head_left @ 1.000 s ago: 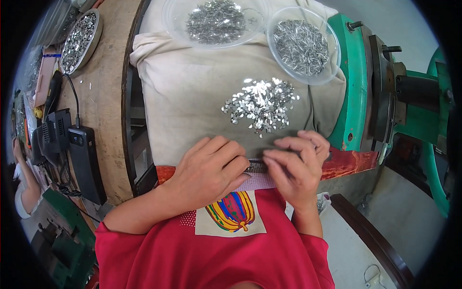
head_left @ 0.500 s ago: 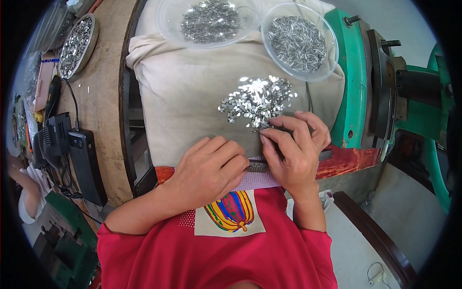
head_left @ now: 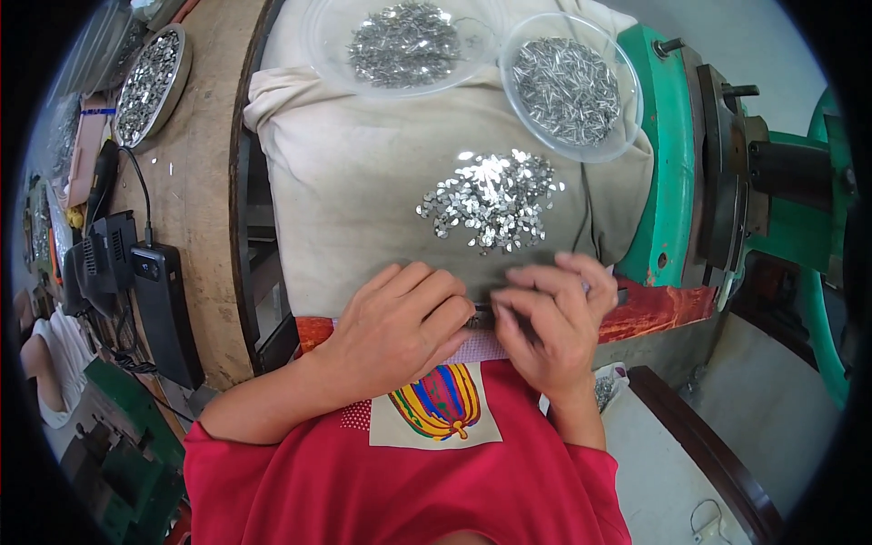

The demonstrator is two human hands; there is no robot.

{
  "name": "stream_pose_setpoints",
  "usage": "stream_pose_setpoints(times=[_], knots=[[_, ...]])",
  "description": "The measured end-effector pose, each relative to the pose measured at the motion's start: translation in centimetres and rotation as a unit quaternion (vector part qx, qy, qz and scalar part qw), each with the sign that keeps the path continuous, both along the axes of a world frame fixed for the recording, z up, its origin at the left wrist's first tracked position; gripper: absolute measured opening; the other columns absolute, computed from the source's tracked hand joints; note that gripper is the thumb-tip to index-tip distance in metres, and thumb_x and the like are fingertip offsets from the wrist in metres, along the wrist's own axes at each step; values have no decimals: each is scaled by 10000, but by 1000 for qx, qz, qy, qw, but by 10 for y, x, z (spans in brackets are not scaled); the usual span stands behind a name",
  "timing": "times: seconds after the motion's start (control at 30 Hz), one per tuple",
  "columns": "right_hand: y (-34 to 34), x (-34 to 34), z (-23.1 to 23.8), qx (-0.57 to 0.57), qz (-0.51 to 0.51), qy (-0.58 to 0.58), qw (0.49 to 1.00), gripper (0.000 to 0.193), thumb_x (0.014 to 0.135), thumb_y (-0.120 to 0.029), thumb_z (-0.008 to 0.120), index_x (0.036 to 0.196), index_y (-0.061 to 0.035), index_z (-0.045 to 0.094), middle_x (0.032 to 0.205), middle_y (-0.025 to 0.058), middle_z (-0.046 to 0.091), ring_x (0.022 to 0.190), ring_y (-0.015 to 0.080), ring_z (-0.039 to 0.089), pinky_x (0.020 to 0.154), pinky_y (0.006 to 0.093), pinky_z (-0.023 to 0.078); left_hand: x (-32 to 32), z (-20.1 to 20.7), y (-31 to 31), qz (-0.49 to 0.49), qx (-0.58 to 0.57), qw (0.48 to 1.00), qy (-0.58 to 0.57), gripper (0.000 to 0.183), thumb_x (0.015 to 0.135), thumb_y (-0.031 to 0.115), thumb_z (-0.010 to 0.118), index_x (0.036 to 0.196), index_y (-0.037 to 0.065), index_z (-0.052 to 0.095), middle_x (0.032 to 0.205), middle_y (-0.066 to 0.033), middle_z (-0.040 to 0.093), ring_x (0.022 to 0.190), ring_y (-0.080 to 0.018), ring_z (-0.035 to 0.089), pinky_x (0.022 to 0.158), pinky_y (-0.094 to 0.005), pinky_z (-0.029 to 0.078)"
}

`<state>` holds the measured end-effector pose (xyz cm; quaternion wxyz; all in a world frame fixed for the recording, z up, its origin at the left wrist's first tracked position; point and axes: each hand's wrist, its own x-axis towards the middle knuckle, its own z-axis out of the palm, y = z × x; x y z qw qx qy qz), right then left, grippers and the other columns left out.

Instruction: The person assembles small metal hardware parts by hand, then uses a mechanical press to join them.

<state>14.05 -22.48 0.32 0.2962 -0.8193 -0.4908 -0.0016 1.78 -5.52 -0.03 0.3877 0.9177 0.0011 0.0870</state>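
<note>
My left hand [head_left: 400, 318] lies curled at the near edge of a beige cloth [head_left: 363, 200], its fingertips pressing on a small dark metal strip [head_left: 480, 318]. My right hand [head_left: 549, 322] is next to it, fingers pinched together at the strip's right end, with a small silvery glint between them. A loose pile of small shiny metal pieces [head_left: 490, 200] lies on the cloth just beyond both hands. Most of the strip is hidden under my fingers.
Two clear dishes of small metal parts, a left one [head_left: 404, 41] and a right one [head_left: 568, 82], stand at the cloth's far edge. A green machine [head_left: 727, 182] rises on the right. A wooden bench [head_left: 195, 182] on the left carries a metal tray of parts [head_left: 150, 82] and a black device [head_left: 168, 309].
My right hand reached up to the near edge of the shiny pile, then drew back to the strip beside my left hand. The left hand stayed put.
</note>
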Motion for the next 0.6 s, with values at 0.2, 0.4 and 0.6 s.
stream_pose_setpoints(times=[0.2, 0.4, 0.6], knots=[[-13, -12, 7, -41, 25, 40, 998, 247, 635, -120, 842, 867, -156, 765, 1009, -15, 669, 1108, 293, 510, 962, 417, 374, 6, 4, 18, 76, -15, 996, -31, 220, 750, 37, 756, 935, 31, 637, 942, -114, 616, 803, -307, 608, 684, -392, 502], [17, 11, 4, 3, 8, -26, 1000, 190, 692, -148, 829, 865, -174, 757, 1015, -47, 666, 1097, 254, 542, 953, 395, 327, 8, 10, 27, 107, 47, 993, 3, 206, 772, -1, 719, 958, 18, 634, 963, -120, 600, 847, -317, 604, 707, -396, 501], [39, 23, 0, -42, 41, -100, 993, 176, 718, -157, 789, 885, -166, 735, 1097, -30, 625, 1165, 247, 500, 965, 413, 324, 16, 7, 25, 94, 85, 992, 20, 253, 774, 10, 721, 1009, 32, 630, 990, -103, 581, 872, -308, 599, 711, -404, 503]])
